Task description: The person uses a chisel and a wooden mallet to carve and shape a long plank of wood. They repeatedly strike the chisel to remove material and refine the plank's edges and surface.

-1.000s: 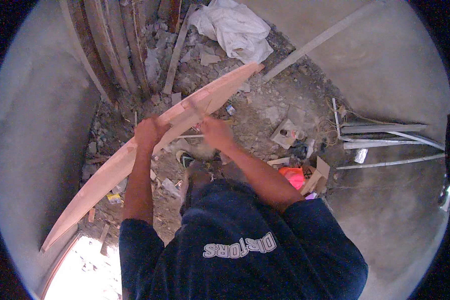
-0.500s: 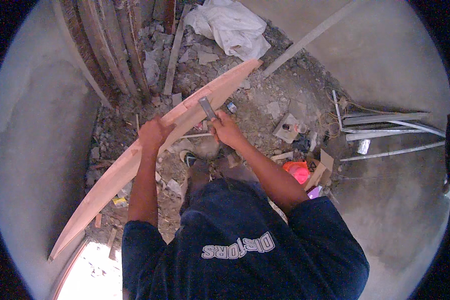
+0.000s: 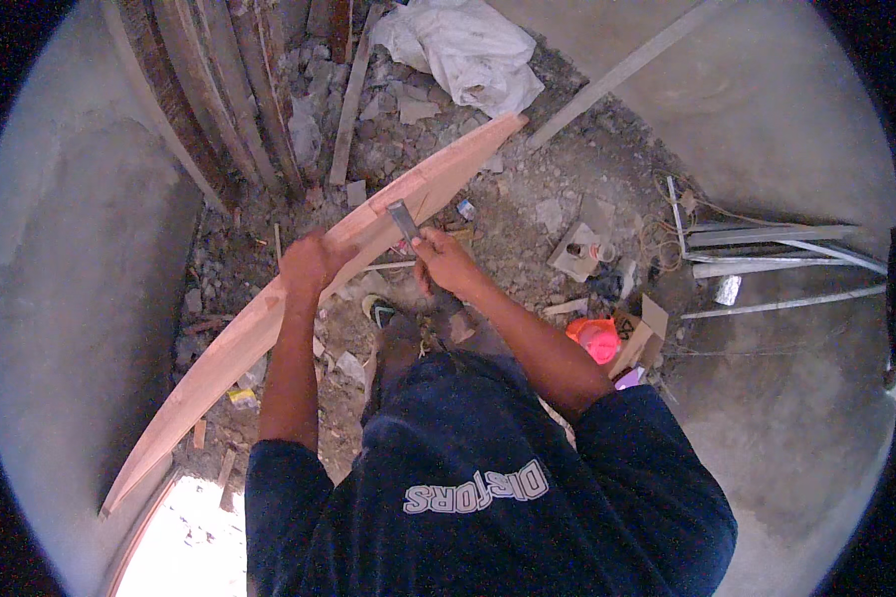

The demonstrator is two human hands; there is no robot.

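Observation:
A long plank of reddish bare wood [image 3: 204,373] runs diagonally, from low on the left up toward the middle top. My left hand [image 3: 311,263] is closed over its upper edge near mid-length. My right hand [image 3: 450,265] grips a chisel [image 3: 404,221], whose flat metal blade points up and left. The blade's end lies against the plank, beside a notch-like mark in the upper edge. Part of the chisel's handle is hidden by my fingers; its lower end shows below my hand.
Rubble covers the ground. Rough timbers [image 3: 209,99] lean at the upper left, near a white sack [image 3: 458,50]. Metal bars [image 3: 767,239] lie along the right wall. An orange-pink object [image 3: 597,340] and an opened cardboard box [image 3: 642,333] sit to my right.
The chisel and my right hand have shifted slightly down and left along the plank. My left hand keeps its hold, and the plank stays nearly where it was.

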